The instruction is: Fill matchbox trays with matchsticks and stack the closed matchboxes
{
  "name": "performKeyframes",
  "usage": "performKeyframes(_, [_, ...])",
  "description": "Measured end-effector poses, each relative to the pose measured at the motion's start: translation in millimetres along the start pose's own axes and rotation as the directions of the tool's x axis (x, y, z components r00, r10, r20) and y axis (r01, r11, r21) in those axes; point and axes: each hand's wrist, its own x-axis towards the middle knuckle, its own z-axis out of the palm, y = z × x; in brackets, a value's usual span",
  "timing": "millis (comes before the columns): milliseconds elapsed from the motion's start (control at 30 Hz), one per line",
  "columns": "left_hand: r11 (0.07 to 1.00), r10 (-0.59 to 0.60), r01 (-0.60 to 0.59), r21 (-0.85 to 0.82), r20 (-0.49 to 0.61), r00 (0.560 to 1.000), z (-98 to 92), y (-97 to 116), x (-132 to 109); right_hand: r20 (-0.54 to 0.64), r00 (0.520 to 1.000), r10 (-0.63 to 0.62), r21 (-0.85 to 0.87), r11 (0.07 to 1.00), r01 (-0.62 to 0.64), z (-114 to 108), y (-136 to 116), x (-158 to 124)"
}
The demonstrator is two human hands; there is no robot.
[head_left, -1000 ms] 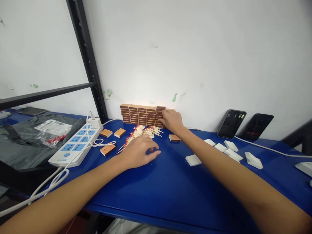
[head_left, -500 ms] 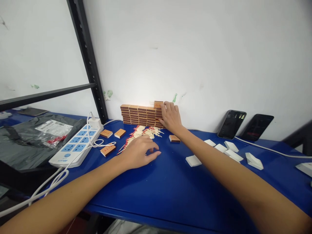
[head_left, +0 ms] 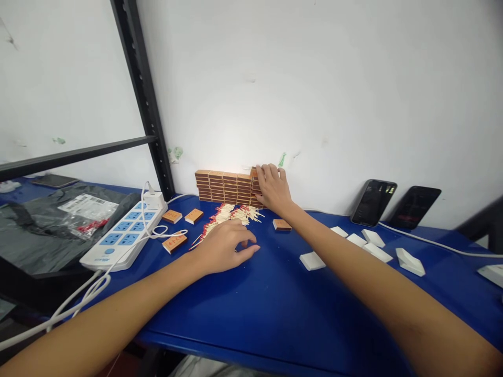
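Stacked matchboxes (head_left: 223,187) form a low wall against the white wall. My right hand (head_left: 274,189) is at the stack's right end, its fingers closed on a matchbox (head_left: 253,172) at the top, which they partly hide. My left hand (head_left: 228,246) rests on the blue table with thumb and fingers apart, holding nothing. Just beyond it lies a spread of loose matches (head_left: 226,214) with red heads. Another matchbox (head_left: 282,225) lies below my right wrist.
Several matchboxes (head_left: 194,215) lie left of the matches, near a white power strip (head_left: 121,235) with cables. White plastic pieces (head_left: 356,240) are scattered on the blue table (head_left: 251,314) at right. Two phones (head_left: 373,202) lean on the wall. A black rack post (head_left: 141,84) stands at left.
My right hand has lowered slightly with the top matchbox, which now sits closer to the stack and is more covered by the fingers. My left hand has stayed in place.
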Motion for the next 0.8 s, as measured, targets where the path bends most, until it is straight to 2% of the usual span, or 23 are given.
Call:
performKeyframes(200, [1.0,-0.01,0.01,-0.006,-0.007,1.0,0.3,0.5,0.2,-0.054,0.998,-0.018,-0.016,1.0,0.017,0.8,0.1,-0.8])
performKeyframes(500, [1.0,-0.002,0.002,0.001,-0.01,1.0,0.7,-0.5,0.0,-0.033,0.999,-0.011,-0.019,1.0,0.01,3.9,0.1,0.0])
performKeyframes(800, [1.0,0.018,-0.018,-0.006,-0.034,0.999,1.0,-0.1,0.5,-0.142,0.99,-0.009,0.039,0.999,0.015,0.4,10.8,-6.3])
